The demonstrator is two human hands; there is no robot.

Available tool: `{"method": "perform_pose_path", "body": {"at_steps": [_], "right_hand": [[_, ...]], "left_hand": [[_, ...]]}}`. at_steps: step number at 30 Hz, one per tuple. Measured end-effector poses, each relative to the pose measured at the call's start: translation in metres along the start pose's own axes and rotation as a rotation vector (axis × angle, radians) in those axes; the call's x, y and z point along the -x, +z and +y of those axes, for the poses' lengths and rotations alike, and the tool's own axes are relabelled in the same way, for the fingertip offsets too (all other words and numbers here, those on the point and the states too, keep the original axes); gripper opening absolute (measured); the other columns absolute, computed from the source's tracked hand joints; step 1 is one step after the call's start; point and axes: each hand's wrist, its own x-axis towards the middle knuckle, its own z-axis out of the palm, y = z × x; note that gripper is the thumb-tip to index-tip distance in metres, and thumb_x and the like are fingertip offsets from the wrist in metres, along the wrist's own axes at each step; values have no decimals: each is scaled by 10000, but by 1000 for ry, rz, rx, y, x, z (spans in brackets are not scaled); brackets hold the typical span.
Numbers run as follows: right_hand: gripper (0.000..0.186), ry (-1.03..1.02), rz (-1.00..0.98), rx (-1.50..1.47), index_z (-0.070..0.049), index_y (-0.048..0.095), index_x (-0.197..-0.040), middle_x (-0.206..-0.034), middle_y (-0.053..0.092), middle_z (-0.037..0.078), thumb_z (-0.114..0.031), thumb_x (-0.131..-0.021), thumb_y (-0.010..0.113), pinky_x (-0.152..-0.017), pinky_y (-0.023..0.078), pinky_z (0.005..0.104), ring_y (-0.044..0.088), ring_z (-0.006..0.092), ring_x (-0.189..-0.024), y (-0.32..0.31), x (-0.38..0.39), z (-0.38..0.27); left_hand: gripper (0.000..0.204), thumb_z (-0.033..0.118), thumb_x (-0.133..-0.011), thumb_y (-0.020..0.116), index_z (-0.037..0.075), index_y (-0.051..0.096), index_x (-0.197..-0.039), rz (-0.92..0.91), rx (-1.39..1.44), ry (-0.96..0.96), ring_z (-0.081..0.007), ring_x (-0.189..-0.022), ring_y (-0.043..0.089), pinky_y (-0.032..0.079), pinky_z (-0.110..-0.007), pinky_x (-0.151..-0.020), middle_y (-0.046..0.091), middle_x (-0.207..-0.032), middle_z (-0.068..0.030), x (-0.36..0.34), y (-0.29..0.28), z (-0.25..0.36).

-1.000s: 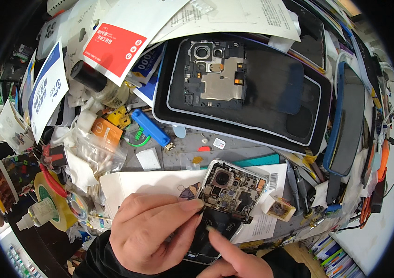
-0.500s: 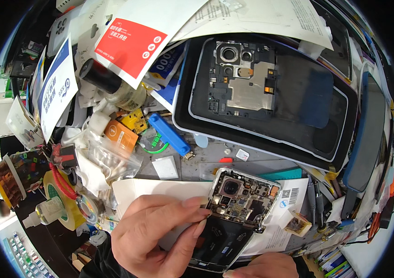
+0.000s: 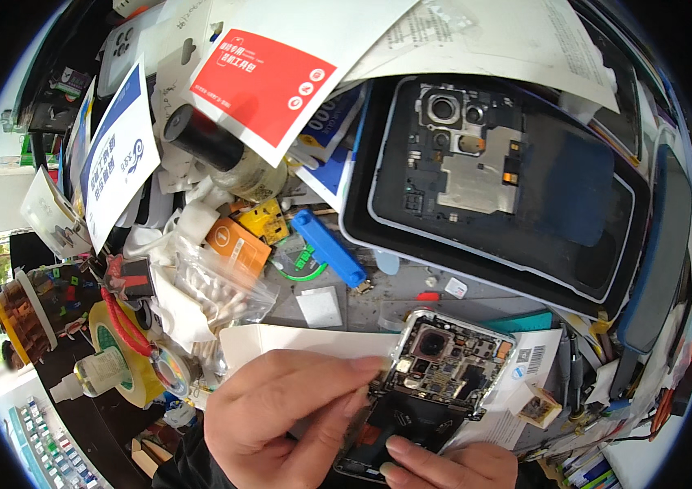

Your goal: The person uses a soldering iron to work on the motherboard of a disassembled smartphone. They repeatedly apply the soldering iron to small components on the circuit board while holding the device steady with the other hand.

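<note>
An opened phone (image 3: 450,371) with its circuit board and camera bared lies tilted over white card (image 3: 256,342) at the bottom centre. My left hand (image 3: 281,411) grips its left edge with closed fingertips, just below the camera area; whether a small part is pinched there too is hidden. My right hand (image 3: 448,466) holds the phone's lower, dark half (image 3: 386,428), its thumb on that surface and the other fingers mostly out of sight.
A black tray (image 3: 350,216) holding a detached phone inner cover (image 3: 472,175) fills the upper right. Papers (image 3: 260,94), a bottle (image 3: 203,138), a blue tool (image 3: 325,244), cotton swabs in a bag (image 3: 224,293), tape rolls (image 3: 130,379) and a parts jar (image 3: 44,310) crowd around.
My right hand has shifted, its thumb moving from low beside the phone onto its dark lower half. The whole scene has slid rightward and down in view.
</note>
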Motion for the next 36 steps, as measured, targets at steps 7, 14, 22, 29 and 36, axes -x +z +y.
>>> {"method": "perform_pose_path", "body": {"at_steps": [7,14,22,29,36], "right_hand": [[256,56,-75,4,-22,757,-1155,-1238,762,123,-37,-908,694,-526,402,276,541,133,-563,-4,1,-1],[288,96,-114,-68,-4,752,-1169,-1230,760,146,-16,-890,682,-535,412,273,575,136,-582,-11,-8,-2],[290,103,-114,-98,7,760,-1159,-1188,771,169,-10,-879,687,-520,396,268,585,138,-568,-13,-13,-2],[276,97,-127,-124,18,763,-1141,-1167,774,183,-7,-875,696,-516,394,266,614,137,-588,-15,-13,0],[260,91,-130,-139,27,764,-1129,-1171,772,189,-15,-880,705,-519,399,265,680,147,-659,-16,-13,1]], "left_hand": [[268,-128,-888,689,-75,688,-1151,-64,43,91,-170,-766,703,546,-261,-664,731,-977,-162,-9,-6,-4],[315,-163,-920,663,-118,666,-1231,-96,77,193,-113,-795,691,520,-196,-662,727,-1026,-156,-10,-11,-13],[344,-202,-933,608,-108,525,-1253,-142,227,98,-150,-830,711,573,-234,-706,705,-1075,-218,-3,-9,-15],[373,-221,-923,593,-62,463,-1235,-173,255,59,-163,-854,709,585,-245,-731,679,-1127,-245,0,-11,-14],[379,-231,-913,593,-37,461,-1210,-186,307,73,-177,-874,701,579,-250,-735,676,-1101,-253,-3,-11,-15]]}}
